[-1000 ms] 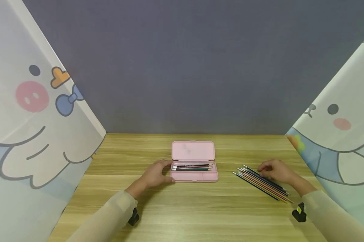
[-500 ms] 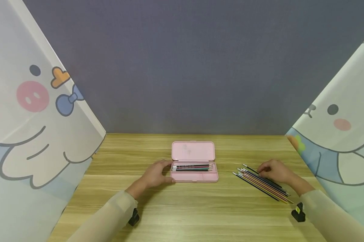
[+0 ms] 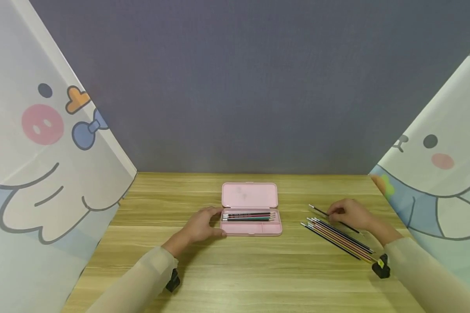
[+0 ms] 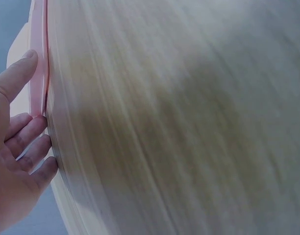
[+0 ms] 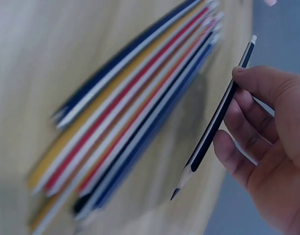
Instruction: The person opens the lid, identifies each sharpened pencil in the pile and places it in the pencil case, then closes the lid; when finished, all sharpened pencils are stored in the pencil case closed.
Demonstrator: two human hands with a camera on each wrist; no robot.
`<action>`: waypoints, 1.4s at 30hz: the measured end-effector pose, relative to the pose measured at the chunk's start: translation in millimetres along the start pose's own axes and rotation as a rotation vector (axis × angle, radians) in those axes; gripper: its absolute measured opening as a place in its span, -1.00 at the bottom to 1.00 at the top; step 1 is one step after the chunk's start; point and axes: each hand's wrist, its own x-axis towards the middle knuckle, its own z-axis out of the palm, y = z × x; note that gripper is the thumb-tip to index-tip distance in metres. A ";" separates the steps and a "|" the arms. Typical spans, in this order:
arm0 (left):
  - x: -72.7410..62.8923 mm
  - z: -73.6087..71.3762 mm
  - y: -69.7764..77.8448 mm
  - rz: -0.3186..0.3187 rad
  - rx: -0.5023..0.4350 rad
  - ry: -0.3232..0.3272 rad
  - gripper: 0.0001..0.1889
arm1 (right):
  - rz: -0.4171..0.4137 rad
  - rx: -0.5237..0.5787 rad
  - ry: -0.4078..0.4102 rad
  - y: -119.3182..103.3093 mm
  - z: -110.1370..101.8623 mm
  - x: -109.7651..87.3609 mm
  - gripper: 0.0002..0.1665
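Note:
In the head view, a pink pencil case (image 3: pixel 249 195) lies with its lid folded back, several pencils (image 3: pixel 246 219) in its rear compartment. My left hand (image 3: pixel 199 225) rests at the case's left end, thumb at the front corner and fingers along the side. The left wrist view shows that thumb against the pink wall (image 4: pixel 38 88), the other fingers loosely bent. My right hand (image 3: pixel 350 214) pinches a dark pencil (image 5: pixel 213 120) between thumb and fingers, its black point slanting down and its eraser end up. The pencil hangs beside a pile of pencils (image 3: pixel 334 237).
The piled pencils, dark, yellow, red and blue, lie slanted on the wooden table (image 3: pixel 235 274) right of the case. A grey panel (image 3: pixel 235 87) stands behind the table. Cartoon-printed panels (image 3: pixel 43 174) flank both sides.
My right hand has drawn one dark pencil away from the pile, up and to the left, so it stands apart from the others. The left hand and the case have not moved.

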 end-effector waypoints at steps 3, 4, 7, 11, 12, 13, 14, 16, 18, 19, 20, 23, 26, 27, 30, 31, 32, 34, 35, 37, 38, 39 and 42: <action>-0.2 -0.9 0.3 -0.006 0.003 -0.001 -0.09 | -0.008 -0.006 -0.015 -16.5 -4.4 14.6 -0.87; -0.3 -1.3 0.6 -0.009 0.000 -0.002 -0.09 | -0.010 -0.004 -0.028 -23.0 -5.3 20.1 -0.86; -0.3 -1.8 0.8 -0.013 0.002 -0.007 -0.09 | -0.031 -0.005 -0.080 -43.5 -5.3 38.6 -0.84; 0.0 -2.2 1.6 -0.007 0.011 -0.010 -0.08 | -0.098 0.017 -0.138 -71.4 3.3 65.1 -0.86; 0.2 -2.3 2.0 -0.007 0.012 -0.012 -0.08 | -0.117 0.025 -0.148 -78.0 6.9 71.9 -0.86; 0.1 -2.5 2.3 -0.008 0.012 -0.012 -0.08 | -0.123 0.039 -0.160 -85.2 10.9 78.2 -0.86; 0.0 -2.8 2.8 -0.009 0.009 -0.013 -0.08 | -0.133 0.050 -0.170 -92.2 15.3 84.3 -0.86; -0.2 -3.4 3.8 -0.017 0.007 -0.015 -0.08 | -0.148 0.072 -0.187 -104.9 25.6 96.3 -0.85; -0.3 -4.1 4.8 -0.020 0.000 -0.013 -0.08 | -0.170 0.081 -0.199 -116.0 36.6 107.4 -0.84; -0.4 -4.2 5.1 -0.019 -0.001 -0.010 -0.08 | -0.179 0.085 -0.206 -121.1 42.3 112.6 -0.83; -0.4 -4.4 5.3 -0.018 0.001 -0.011 -0.08 | -0.190 0.085 -0.213 -125.7 47.9 117.7 -0.83; -0.3 -3.9 4.7 -0.012 0.009 -0.007 -0.08 | -0.225 0.104 -0.250 -138.1 62.2 131.3 -0.82; 0.0 -2.8 3.2 -0.006 0.018 -0.007 -0.07 | -0.229 0.130 -0.297 -149.2 74.5 142.0 -0.82; 0.1 -2.6 2.9 -0.004 0.016 -0.005 -0.07 | -0.230 0.133 -0.308 -152.5 78.2 145.0 -0.82; 1.0 -2.8 2.8 0.004 0.012 -0.007 -0.08 | -0.212 0.111 -0.318 -159.0 88.1 152.8 -0.82; 1.3 -3.0 2.9 0.005 0.010 -0.009 -0.08 | -0.208 0.099 -0.317 -160.3 91.0 155.2 -0.83; 1.4 -3.2 3.1 0.005 0.010 -0.010 -0.08 | -0.203 0.091 -0.316 -161.4 93.6 157.2 -0.83; 1.5 -3.0 2.9 0.008 0.009 -0.009 -0.09 | -0.198 0.070 -0.316 -162.6 98.3 160.9 -0.84; 1.4 -2.9 2.8 0.006 0.011 -0.010 -0.09 | -0.200 0.066 -0.317 -162.9 100.4 162.4 -0.84; 1.4 -2.3 2.0 0.002 0.014 -0.012 -0.09 | -0.204 0.050 -0.320 -163.0 104.3 165.1 -0.85; 1.4 -2.0 1.6 0.002 0.013 -0.011 -0.09 | -0.208 0.045 -0.317 -163.0 106.0 166.2 -0.86; 1.2 -1.7 1.3 0.000 0.011 -0.011 -0.09 | -0.209 0.035 -0.314 -162.9 107.5 167.2 -0.87; 1.0 -1.1 0.2 -0.004 0.006 -0.006 -0.10 | -0.210 0.008 -0.299 -163.9 111.6 169.7 -0.90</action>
